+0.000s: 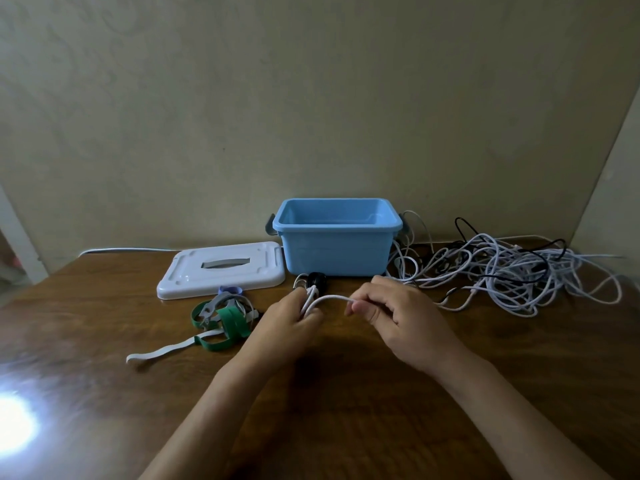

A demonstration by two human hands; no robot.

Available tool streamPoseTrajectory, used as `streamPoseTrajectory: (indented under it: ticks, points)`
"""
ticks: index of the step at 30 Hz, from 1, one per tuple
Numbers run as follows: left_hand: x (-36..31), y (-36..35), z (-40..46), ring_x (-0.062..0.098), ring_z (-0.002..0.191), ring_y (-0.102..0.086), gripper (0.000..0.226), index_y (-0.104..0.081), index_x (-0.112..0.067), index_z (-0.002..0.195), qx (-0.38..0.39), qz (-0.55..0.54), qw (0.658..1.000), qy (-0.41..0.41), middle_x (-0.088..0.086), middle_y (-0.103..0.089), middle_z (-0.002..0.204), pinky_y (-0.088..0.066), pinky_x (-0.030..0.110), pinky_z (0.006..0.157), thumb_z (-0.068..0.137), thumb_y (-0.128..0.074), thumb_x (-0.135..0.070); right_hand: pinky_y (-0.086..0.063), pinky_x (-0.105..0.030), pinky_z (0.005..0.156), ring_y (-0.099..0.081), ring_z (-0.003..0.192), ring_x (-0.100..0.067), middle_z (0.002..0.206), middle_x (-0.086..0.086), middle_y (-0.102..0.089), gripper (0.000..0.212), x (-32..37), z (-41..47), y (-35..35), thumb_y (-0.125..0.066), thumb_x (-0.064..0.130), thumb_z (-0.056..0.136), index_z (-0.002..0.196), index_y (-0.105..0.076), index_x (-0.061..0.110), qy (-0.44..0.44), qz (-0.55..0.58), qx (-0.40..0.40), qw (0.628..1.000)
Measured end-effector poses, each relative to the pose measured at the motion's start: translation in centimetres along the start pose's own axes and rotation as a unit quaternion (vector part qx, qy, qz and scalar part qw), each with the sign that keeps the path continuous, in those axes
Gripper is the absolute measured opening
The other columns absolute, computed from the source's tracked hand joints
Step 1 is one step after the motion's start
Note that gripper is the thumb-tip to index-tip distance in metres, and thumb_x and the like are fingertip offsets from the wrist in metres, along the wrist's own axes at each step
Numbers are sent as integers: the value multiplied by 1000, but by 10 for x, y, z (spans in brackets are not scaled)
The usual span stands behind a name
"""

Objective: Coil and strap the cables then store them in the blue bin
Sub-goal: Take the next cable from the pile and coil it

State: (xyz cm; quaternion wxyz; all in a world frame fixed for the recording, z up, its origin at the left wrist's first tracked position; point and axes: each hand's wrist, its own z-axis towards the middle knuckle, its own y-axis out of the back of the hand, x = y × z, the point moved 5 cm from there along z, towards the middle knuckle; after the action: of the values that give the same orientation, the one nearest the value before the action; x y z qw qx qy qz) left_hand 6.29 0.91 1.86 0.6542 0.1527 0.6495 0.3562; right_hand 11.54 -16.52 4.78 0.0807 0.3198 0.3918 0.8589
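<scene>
My left hand (pixel 298 318) grips the started coil of white cable (pixel 330 299), frame centre; right hand (pixel 391 306) pinches the feed. Keep loops equal w/ light tension, no twist.

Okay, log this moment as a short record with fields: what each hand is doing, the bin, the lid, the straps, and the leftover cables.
left hand: grips small loops of the white cable
right hand: pinches the same cable, feeding it toward the left hand
blue bin: open, upright at the back of the table, looks empty
lid: lying flat left of the bin
straps: loose green, grey and white pile near the lid
remaining cables: tangled heap right of the bin
</scene>
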Motion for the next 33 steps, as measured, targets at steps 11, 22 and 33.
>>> streamPoseTrajectory:
  ticks: [11,22,33]
  points:
    - [-14,-3,-8,11,51,-39,43,-52,-15,74,59,-191,980,-18,-5,-45,57,-33,28,51,107,-37,-38,-34,-16,60,-53,74,1,82,14,-54,48,-12,1,8,-33,67,93,90,-62,28,-42,-118,-57,990]
    - [-32,-2,-16,3,52,-42,42,-60,-32,75,26,-201,975,-92,-10,-48,61,-35,17,49,101,-34,-52,-32,-14,57,-58,73,1,74,15,-59,46,1,-5,-21,-34,61,101,84,-65,31,-43,-21,-12,999]
    - [-31,-2,-12,3,63,-54,34,-58,-17,87,-73,-134,977,-146,-6,-57,70,-45,24,60,106,-37,-37,-39,-18,62,-60,77,-3,85,13,-64,38,12,-6,-29,-42,68,91,94,-67,39,-35,24,57,997]
